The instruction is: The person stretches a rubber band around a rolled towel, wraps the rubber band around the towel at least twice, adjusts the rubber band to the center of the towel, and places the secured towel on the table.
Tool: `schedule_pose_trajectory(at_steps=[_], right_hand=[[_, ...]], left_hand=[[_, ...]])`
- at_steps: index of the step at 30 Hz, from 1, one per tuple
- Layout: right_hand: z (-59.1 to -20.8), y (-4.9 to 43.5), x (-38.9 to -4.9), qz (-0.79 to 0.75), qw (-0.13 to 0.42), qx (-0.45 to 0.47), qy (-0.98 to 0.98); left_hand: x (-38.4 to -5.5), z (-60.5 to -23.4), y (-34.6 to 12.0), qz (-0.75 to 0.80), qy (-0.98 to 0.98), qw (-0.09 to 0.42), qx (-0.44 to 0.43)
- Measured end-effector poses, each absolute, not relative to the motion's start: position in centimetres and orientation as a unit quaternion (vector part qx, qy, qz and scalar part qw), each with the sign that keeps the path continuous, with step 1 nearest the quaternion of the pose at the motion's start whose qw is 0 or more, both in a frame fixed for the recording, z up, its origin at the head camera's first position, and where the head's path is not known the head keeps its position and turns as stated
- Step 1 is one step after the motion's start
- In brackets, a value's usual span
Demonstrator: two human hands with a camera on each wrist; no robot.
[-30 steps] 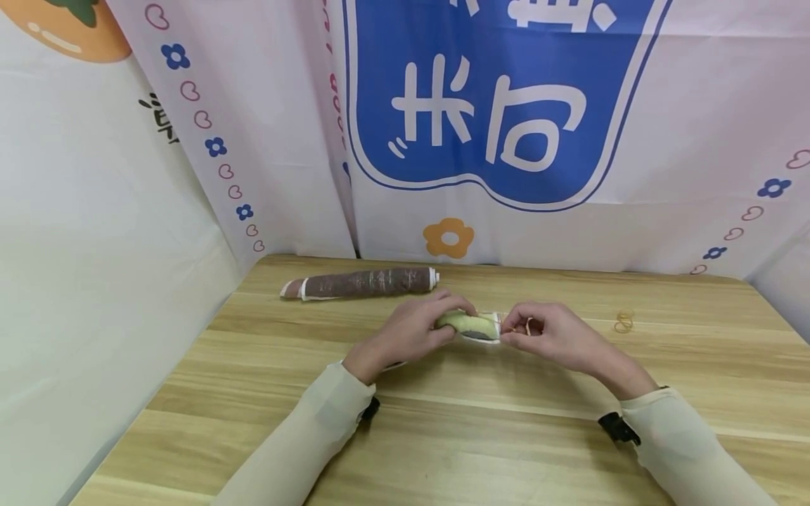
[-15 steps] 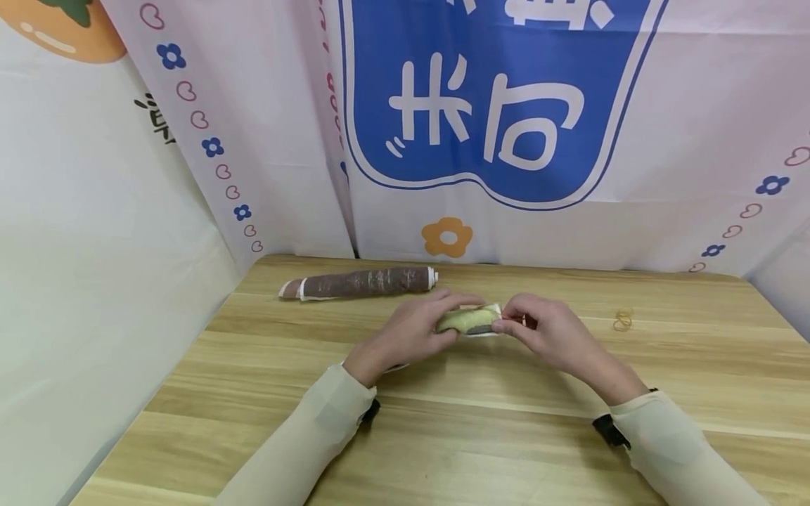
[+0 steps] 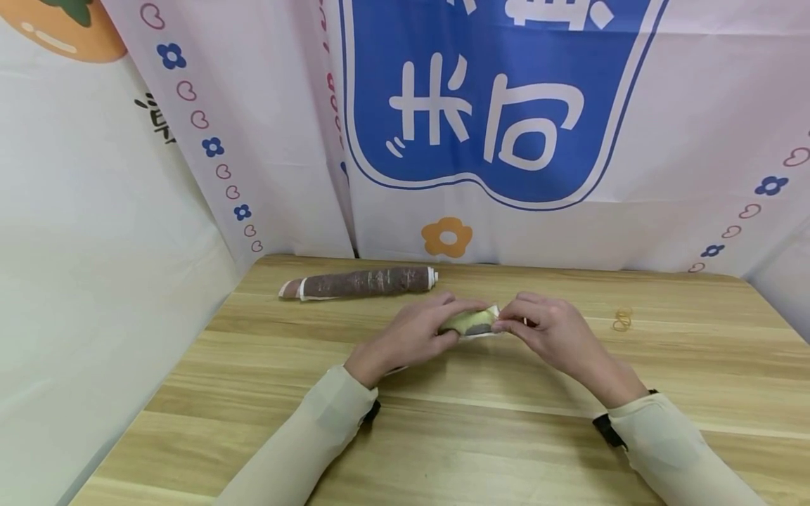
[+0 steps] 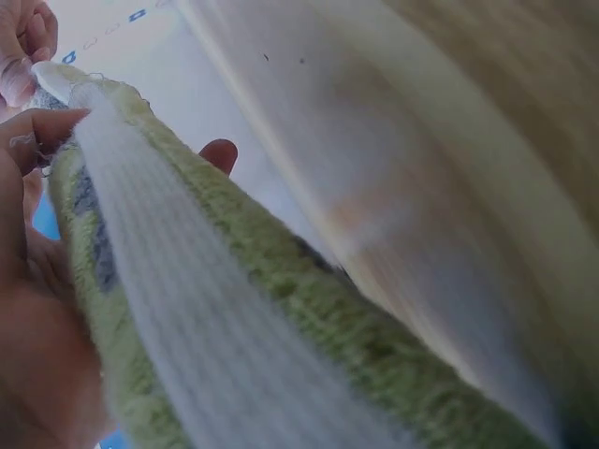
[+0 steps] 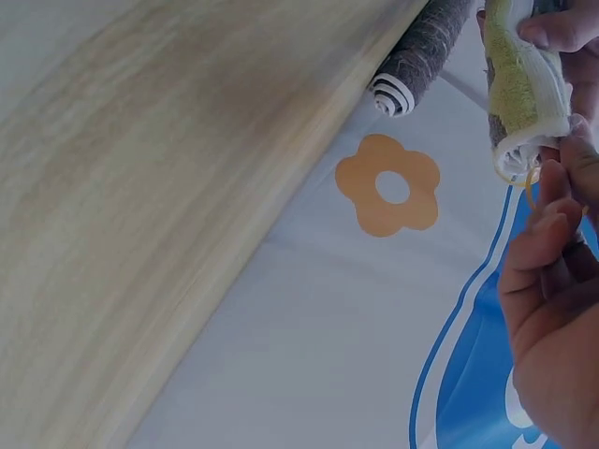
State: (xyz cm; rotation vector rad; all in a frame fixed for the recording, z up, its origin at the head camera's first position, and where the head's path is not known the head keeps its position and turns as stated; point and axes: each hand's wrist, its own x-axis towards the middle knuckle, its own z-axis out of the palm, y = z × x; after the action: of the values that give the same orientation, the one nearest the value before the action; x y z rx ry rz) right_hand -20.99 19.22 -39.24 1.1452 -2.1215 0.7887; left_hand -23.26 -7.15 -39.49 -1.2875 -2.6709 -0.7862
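Observation:
A rolled-up green and grey towel [image 3: 470,322], with a fuzzy face and a white edge, is held just above the table. My left hand [image 3: 414,334] grips it around the middle; in the left wrist view its thick green roll [image 4: 281,271] with a white band runs past the fingers. At the roll's right end, my right hand [image 3: 557,334] pinches a thin yellow rubber band [image 5: 532,190]. In the right wrist view that band lies by the open spiral end of the towel [image 5: 517,89]. Part of the roll is hidden beneath my left hand.
Behind my left hand, a dark brown rolled towel [image 3: 373,282] with white edges lies on the wooden table [image 3: 506,436]. Loose yellow rubber bands [image 3: 623,320] lie to the right. A printed curtain [image 3: 392,211] hangs along the table's far edge.
The rubber band, stretched along the top of the roll a second ago, is now less visible in the head view. My right fingers have closed in on the roll's end; my left hand stays nearly still.

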Motion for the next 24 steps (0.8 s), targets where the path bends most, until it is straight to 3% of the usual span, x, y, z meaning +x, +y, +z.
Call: schedule_pose_trajectory(at_steps=[8,24], right_hand=[[-39.2,19.1,-20.9,0.295,0.283,0.416,-0.812],[-38.7,20.5,-21.0,0.351,0.145,0.329,-0.865]], left_hand=[[-23.4,-39.5,-7.1,-0.272,-0.867,0.058,-0.412],[-23.8,-39.4,-7.6,-0.356,-0.834,0.04,-0.419]])
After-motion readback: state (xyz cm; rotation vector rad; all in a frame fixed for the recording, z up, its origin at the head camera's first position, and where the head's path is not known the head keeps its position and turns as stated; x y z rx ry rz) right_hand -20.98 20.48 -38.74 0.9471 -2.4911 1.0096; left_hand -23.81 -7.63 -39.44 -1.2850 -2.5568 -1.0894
